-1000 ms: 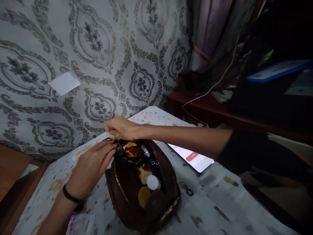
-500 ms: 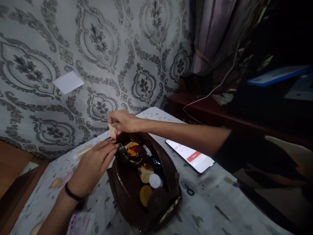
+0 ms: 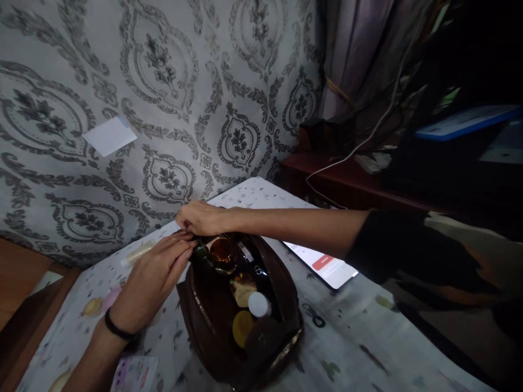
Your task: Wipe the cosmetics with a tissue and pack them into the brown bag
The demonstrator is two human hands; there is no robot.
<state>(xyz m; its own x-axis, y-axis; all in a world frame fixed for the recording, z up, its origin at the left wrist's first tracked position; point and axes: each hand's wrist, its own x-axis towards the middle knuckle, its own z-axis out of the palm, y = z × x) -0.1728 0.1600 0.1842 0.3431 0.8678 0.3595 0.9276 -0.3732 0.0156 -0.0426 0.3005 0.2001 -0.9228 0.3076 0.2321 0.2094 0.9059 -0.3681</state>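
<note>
A dark brown zippered bag [image 3: 281, 277] stands unzipped on the table. My left hand [image 3: 153, 267], with a black band at the wrist, has its fingers closed on the bag's far left rim. My right hand [image 3: 200, 218] reaches across the bag's far end, fingers curled down right beside the left fingertips. What it grips is hidden. Inside the bag lie a dark green bottle [image 3: 200, 251], an amber round-topped bottle [image 3: 223, 250], a yellowish bottle [image 3: 244, 291], a white cap [image 3: 259, 305] and a yellow round lid [image 3: 242, 328].
A phone [image 3: 333, 270] with a lit screen lies right of the bag, partly under my right forearm. Left of it are a pale tube [image 3: 140, 253], a pink item [image 3: 111, 298] and a printed packet [image 3: 134, 373]. Patterned wallpaper [image 3: 163, 109] rises behind the table [image 3: 261, 190].
My right hand has come down toward the bag's far end. The beige piece that showed in its fingers is now out of sight. My left hand has barely moved.
</note>
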